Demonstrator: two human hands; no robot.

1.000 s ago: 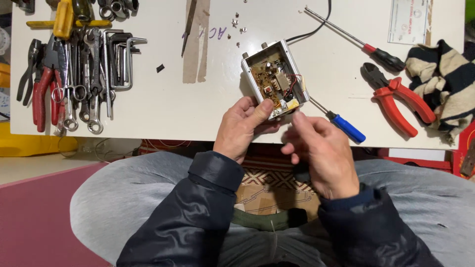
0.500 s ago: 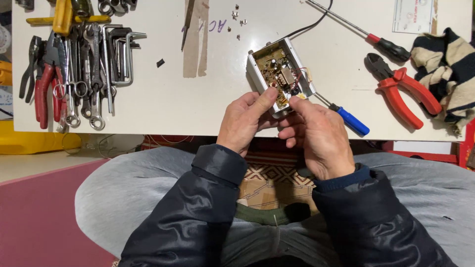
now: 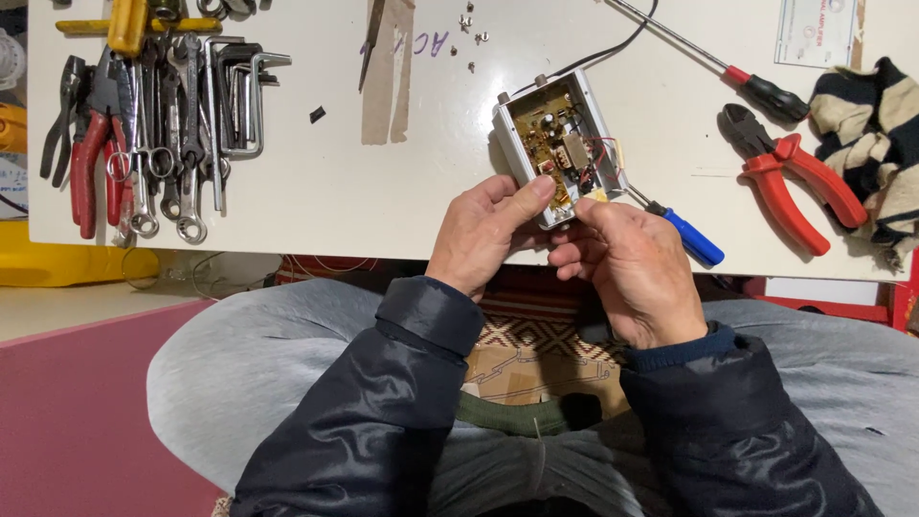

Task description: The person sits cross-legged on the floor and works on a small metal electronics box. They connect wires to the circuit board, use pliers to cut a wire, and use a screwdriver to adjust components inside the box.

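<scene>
A small open metal box [image 3: 560,144] with a brown circuit board and red wires inside lies tilted near the front edge of the white table [image 3: 383,201]. My left hand [image 3: 483,235] grips its near end, thumb pressed on the board's corner. My right hand [image 3: 627,268] pinches at the same near corner, fingertips touching a small pale part by the wires. A black cable runs from the box's far end. A blue-handled screwdriver [image 3: 684,235] lies just right of my right hand.
Red-handled pliers [image 3: 795,177], a red-and-black screwdriver [image 3: 756,86] and a striped cloth [image 3: 876,134] lie at the right. Wrenches, hex keys and red pliers [image 3: 153,124] crowd the left. Loose screws [image 3: 469,29] and a tape strip [image 3: 388,67] sit farther back.
The box and both hands sit slightly higher and farther right in view. My right fingers have closed in on the box's near corner.
</scene>
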